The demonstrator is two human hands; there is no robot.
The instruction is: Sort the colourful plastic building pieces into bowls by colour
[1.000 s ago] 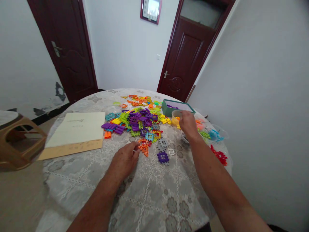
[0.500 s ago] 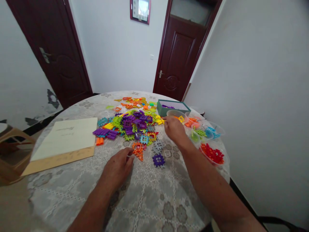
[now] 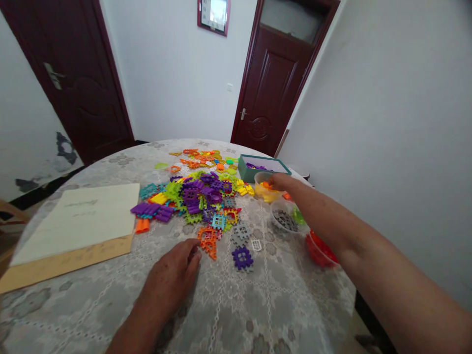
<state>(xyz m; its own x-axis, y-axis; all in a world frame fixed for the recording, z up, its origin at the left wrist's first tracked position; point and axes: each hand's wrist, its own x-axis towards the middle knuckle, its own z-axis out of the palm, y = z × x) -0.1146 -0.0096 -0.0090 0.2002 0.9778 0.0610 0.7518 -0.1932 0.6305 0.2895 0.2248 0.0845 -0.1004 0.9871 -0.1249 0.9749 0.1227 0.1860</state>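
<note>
I read a round desk point(image 3: 236, 305) under a grey patterned cloth, spanning the lower part of the frame.

Right hand point(image 3: 280, 183): located right of centre, with the forearm extending to the lower right corner. The fingers point left at a clear tub point(image 3: 262, 175) containing yellow pieces. An orange piece point(image 3: 265, 185) is at the fingertips; I cannot tell whether the fingers are clamped on it or only beside it.

Left hand point(image 3: 171, 273): located low in the frame, left of centre. The fingers are curled, with the thumb just below the index finger. The fingertips are at the left edge of the orange lattice pieces point(image 3: 207, 241), which lie at the centre of the frame, below the heap. I cannot tell whether they grip these pieces.

Surrounding items: I locate a mixed heap point(image 3: 206, 191), mostly purple and green, at centre. A purple toothed piece point(image 3: 242, 257) is right of the orange lattice pieces, with a white lattice piece point(image 3: 256, 245) near it. A second tub point(image 3: 272, 212), holding grey pieces, is right of centre. Paper sheets point(image 3: 77, 216) lie at the left.
</note>
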